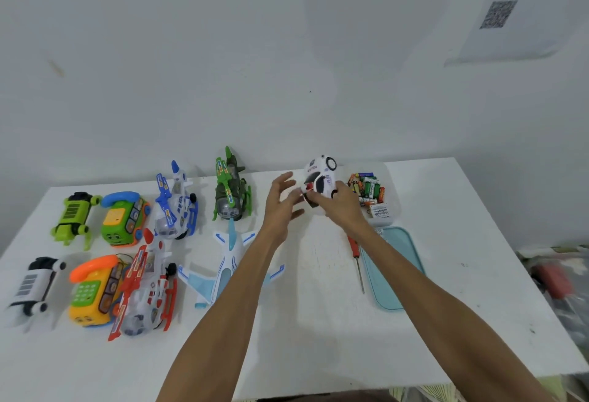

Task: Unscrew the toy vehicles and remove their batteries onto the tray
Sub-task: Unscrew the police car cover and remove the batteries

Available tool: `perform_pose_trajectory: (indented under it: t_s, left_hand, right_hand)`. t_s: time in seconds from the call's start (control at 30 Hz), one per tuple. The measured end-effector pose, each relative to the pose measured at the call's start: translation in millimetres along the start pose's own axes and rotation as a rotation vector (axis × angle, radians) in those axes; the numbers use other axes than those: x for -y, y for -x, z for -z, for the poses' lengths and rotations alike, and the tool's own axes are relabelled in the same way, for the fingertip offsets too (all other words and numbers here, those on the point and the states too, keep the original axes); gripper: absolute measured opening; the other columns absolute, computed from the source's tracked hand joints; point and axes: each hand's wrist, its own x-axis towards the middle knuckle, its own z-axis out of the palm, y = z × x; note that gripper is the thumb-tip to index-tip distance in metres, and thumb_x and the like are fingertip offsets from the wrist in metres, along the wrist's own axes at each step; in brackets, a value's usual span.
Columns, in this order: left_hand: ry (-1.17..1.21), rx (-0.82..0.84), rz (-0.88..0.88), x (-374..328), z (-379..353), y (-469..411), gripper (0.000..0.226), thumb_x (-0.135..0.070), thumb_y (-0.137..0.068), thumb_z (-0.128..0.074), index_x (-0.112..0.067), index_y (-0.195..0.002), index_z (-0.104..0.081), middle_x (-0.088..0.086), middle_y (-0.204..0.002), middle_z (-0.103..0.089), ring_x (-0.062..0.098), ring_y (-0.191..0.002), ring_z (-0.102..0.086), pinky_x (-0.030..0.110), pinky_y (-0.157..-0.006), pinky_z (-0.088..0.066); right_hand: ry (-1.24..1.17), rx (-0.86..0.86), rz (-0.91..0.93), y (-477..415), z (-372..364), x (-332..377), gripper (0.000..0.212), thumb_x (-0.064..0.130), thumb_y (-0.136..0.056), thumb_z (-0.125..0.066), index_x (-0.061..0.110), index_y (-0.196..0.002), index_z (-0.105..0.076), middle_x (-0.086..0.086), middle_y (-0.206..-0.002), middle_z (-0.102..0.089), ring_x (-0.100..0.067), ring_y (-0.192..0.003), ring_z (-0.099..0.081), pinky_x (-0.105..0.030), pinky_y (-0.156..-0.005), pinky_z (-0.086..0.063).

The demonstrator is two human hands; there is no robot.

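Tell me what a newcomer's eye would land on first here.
First, the white toy car, held up at the far side of the table by the right hand, with the left hand spread beside it. Next, the heap of batteries just right of it, and the colourful toys in rows on the left.

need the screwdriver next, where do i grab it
Take the screwdriver by its red handle, the thick far end, from above and the left: it lies flat on the table, thin shaft toward you, with the blue lid close on its right.
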Motion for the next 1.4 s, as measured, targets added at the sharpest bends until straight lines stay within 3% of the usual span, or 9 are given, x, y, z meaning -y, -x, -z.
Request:
perform_pose_trajectory:
  t_s: [0.17, 0.33, 0.47, 0.57, 0.73, 0.9, 1.1, 1.23, 1.4]
  left_hand:
    - [0.134, 0.046, 0.216, -14, 8, -12, 0.031, -0.032, -0.101, -0.06, -0.016, -0.126, -0.067, 0.007, -0.118, -0.074, 0.027, -0.105, -0.07, 0.039, -0.088, -0.058]
    - [0.218, 0.008, 0.183, -8, 26, -29, 0.033, -0.02, -0.102, -0.062, -0.011, -0.133, -0.063, 0.013, -0.119, -0.073, 0.028, -0.101, -0.072, 0.038, -0.074, -0.06]
    - [0.16, -0.01, 0.161, -6, 39, -45, 0.032, -0.016, -0.102, -0.061, -0.014, -0.133, -0.066, 0.013, -0.124, -0.072, 0.033, -0.11, -0.069, 0.042, -0.081, -0.059]
    - [0.065, 0.019, 0.169, -11, 44, -54, 0.027, -0.012, -0.101, -0.058, -0.013, -0.125, -0.07, 0.009, -0.117, -0.075, 0.032, -0.108, -0.068, 0.045, -0.086, -0.056]
    - [0.032, 0.048, 0.208, -29, 44, -67, 0.034, -0.012, -0.098, -0.066, -0.01, -0.131, -0.061, 0.016, -0.126, -0.069, 0.03, -0.108, -0.067, 0.047, -0.096, -0.056]
    - [0.205, -0.133, 0.172, -26, 29, -69, 0.056, -0.048, -0.098, -0.063, -0.004, -0.132, -0.059, 0.02, -0.124, -0.07, 0.032, -0.108, -0.07, 0.041, -0.081, -0.06]
    - [0.22, -0.286, 0.286, -9, 27, -65, 0.051, -0.047, -0.09, -0.074, -0.009, -0.121, -0.064, 0.015, -0.11, -0.072, 0.032, -0.102, -0.071, 0.042, -0.08, -0.059]
    - [0.21, -0.154, 0.395, -15, 24, -52, 0.045, -0.034, -0.086, -0.081, -0.003, -0.116, -0.068, 0.02, -0.106, -0.073, 0.03, -0.092, -0.072, 0.044, -0.081, -0.061]
    - [0.123, -0.26, 0.236, 1, 31, -58, 0.032, -0.007, -0.093, -0.072, -0.01, -0.12, -0.056, 0.02, -0.126, -0.066, 0.034, -0.111, -0.067, 0.046, -0.095, -0.057]
  right_hand:
    - [-0.471, 0.259, -0.232, -16, 4, 12, 0.03, 0.028, -0.088, -0.075, 0.012, -0.113, -0.07, -0.008, -0.107, -0.076, -0.027, -0.105, -0.071, -0.04, -0.086, -0.061]
    - [-0.408, 0.297, -0.288, -34, -7, 15, 0.059, 0.033, -0.084, -0.079, 0.02, -0.135, -0.051, -0.005, -0.122, -0.067, -0.024, -0.11, -0.067, -0.042, -0.088, -0.058]
    - [-0.451, 0.307, -0.433, -45, -16, 21, 0.037, 0.045, -0.089, -0.064, 0.019, -0.115, -0.064, -0.007, -0.112, -0.071, -0.025, -0.103, -0.068, -0.046, -0.097, -0.054]
    - [-0.427, 0.253, -0.445, -58, -13, 26, 0.045, 0.048, -0.088, -0.068, 0.02, -0.122, -0.06, -0.009, -0.118, -0.067, -0.028, -0.106, -0.067, -0.045, -0.095, -0.055]
    - [-0.4, 0.401, -0.414, -68, 10, 26, 0.034, 0.028, -0.091, -0.073, 0.016, -0.122, -0.066, -0.007, -0.119, -0.068, -0.024, -0.104, -0.066, -0.038, -0.087, -0.059]
    - [-0.738, 0.236, -0.512, -68, 1, 9, 0.032, 0.021, -0.086, -0.077, 0.008, -0.114, -0.069, -0.013, -0.113, -0.071, -0.028, -0.104, -0.068, -0.047, -0.095, -0.056]
    - [-0.868, 0.065, -0.558, -55, -32, -5, 0.025, 0.013, -0.085, -0.072, 0.007, -0.108, -0.065, -0.019, -0.113, -0.065, -0.033, -0.096, -0.065, -0.046, -0.082, -0.058]
    - [-0.953, -0.005, -0.566, -48, -55, -14, 0.041, 0.022, -0.089, -0.069, 0.007, -0.126, -0.058, -0.019, -0.122, -0.066, -0.036, -0.107, -0.067, -0.043, -0.069, -0.061]
    - [-0.473, 0.007, -0.548, -38, -62, -19, 0.05, 0.033, -0.078, -0.081, 0.018, -0.12, -0.057, -0.008, -0.112, -0.067, -0.024, -0.099, -0.068, -0.037, -0.074, -0.06]
